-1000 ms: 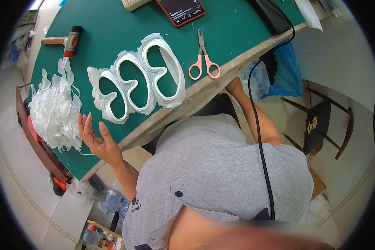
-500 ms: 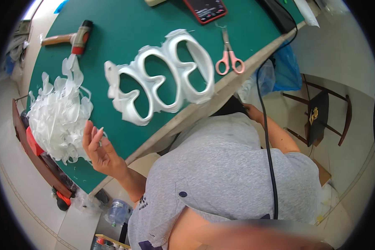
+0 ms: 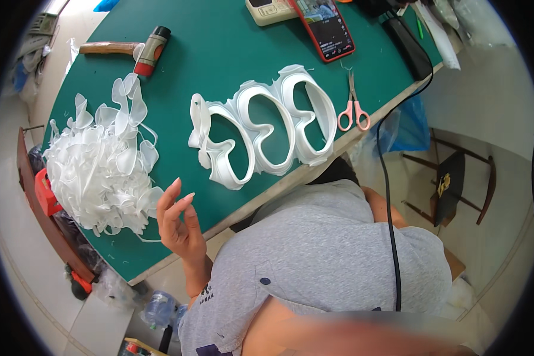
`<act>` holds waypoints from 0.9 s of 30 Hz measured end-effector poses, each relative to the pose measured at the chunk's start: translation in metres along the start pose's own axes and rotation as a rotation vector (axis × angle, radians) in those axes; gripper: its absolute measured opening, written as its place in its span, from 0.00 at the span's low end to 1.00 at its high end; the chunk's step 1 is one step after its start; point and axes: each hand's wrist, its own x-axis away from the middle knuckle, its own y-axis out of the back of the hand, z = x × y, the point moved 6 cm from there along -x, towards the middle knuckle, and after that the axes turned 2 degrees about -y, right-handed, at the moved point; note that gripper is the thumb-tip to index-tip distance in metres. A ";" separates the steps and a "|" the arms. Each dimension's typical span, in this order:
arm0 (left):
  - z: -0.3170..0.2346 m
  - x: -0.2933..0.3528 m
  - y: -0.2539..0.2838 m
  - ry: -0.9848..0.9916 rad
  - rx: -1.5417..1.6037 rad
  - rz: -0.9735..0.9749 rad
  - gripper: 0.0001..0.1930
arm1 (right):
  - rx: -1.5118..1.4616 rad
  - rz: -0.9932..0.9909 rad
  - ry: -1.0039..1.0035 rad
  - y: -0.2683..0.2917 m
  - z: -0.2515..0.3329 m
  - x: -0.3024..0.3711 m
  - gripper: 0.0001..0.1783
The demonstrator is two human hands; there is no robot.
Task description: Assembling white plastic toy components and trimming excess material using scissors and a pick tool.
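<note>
- From my end of the feed, I see the left hand raised at the table's near edge, fingers loosely curled and parted, with nothing in its grasp.
- I cannot tell the state of the right hand: the body hides it, and only part of the right forearm shows.
- Just beyond the left fingers I have a heap of thin white offcuts, piled at the left of the green table; I can't tell whether the fingers touch it.
- The white moulded strip, 3 mask-shaped frames joined side by side, lies near the front edge, between the heap and the scissors.
- Those scissors, with 2 pink finger loops, rest just beside its right end, blades pointing away from the person.
- Behind the heap I make out a hammer with a wooden handle.
- At the far side, I see a red-edged phone meeting a beige device.
</note>
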 end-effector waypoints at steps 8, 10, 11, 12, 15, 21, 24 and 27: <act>-0.004 0.024 -0.006 -0.007 0.091 -0.237 0.06 | 0.269 -0.095 -0.086 0.068 0.143 0.003 0.21; -0.008 0.030 -0.009 0.026 0.048 -0.292 0.06 | 0.689 -0.269 0.009 0.072 0.224 -0.002 0.21; -0.008 0.029 -0.014 0.039 0.049 -0.300 0.08 | 0.987 -0.328 0.134 0.090 0.244 -0.032 0.21; -0.013 0.020 -0.020 0.013 0.009 -0.262 0.09 | 1.267 -0.386 0.259 0.109 0.249 -0.077 0.21; -0.028 -0.003 -0.037 0.029 -0.164 -0.092 0.17 | 1.408 -0.529 0.591 0.146 0.264 -0.128 0.24; -0.014 0.009 -0.045 0.201 -0.332 -0.075 0.25 | 1.329 -0.799 0.945 0.056 0.354 -0.019 0.27; -0.010 0.004 -0.047 0.230 -0.337 -0.102 0.24 | 1.233 -0.710 0.526 0.050 0.302 0.042 0.18; -0.010 -0.006 -0.045 0.236 -0.328 -0.171 0.19 | 0.945 -0.578 0.040 0.097 0.295 0.133 0.15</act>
